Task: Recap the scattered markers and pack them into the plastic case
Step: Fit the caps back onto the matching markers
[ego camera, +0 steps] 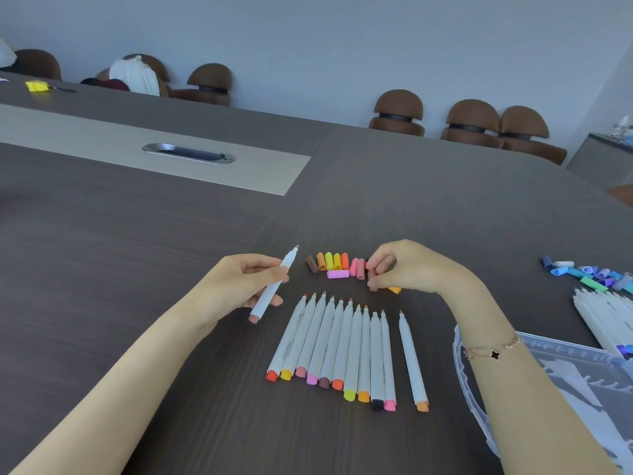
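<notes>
the left grip (253, 286) is curled round a white-barrelled marker with a pale brownish end plug (274, 286), its bare tip pointing toward the upper middle of the frame, lifted off the dark wood-grain worktop (137, 252). the right grip (394, 269) pinches at a small brownish cap (372, 284) at the right end of a row of loose warm-coloured caps (334, 264) lying at the centre of the frame; whether the cap is already lifted clear i cannot tell.

by my reading the task is barely begun. eleven uncapped white markers with warm-coloured end plugs (342, 347) lie side by side below the caps, tips bare, none recapped. at the right edge a second heap of blue and green caps (589, 274) and another bundle of white markers (606, 313) wait untouched. the clear plastic case (561, 358) sits open at the lower right, under the right forearm, and no marker shows inside it.

both forearms reach in from the bottom of the frame, wrists raised, the right wrist bent down over the caps and wearing a thin chain bracelet (493, 353). the two grips stand apart, either side of the cap row.
</notes>
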The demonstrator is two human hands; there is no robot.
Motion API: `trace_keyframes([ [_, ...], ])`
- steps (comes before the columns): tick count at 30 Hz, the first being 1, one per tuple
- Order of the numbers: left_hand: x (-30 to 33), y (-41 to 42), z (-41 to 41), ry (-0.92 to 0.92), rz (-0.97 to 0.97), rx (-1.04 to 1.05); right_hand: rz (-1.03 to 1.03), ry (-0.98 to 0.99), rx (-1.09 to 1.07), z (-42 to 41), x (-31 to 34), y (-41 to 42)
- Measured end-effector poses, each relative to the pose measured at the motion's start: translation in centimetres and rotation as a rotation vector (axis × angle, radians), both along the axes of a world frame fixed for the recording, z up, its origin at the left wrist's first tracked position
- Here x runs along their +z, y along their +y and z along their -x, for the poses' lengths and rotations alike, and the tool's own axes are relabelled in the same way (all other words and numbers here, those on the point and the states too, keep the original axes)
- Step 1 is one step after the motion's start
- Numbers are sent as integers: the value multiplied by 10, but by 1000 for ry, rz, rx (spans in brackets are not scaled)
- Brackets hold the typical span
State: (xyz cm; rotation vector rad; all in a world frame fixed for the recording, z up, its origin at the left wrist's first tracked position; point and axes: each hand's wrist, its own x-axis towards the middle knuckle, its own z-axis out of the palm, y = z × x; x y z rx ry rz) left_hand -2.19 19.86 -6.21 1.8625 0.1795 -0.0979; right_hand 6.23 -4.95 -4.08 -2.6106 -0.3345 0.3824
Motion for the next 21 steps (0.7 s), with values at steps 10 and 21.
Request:
trace_keyframes([
  [10, 0, 0, 0, -10, 0, -20, -18, -62, 30, 0, -2, 3],
  [21, 4, 0, 4, 7, 90, -81, -540, -74, 62, 12, 1, 38],
])
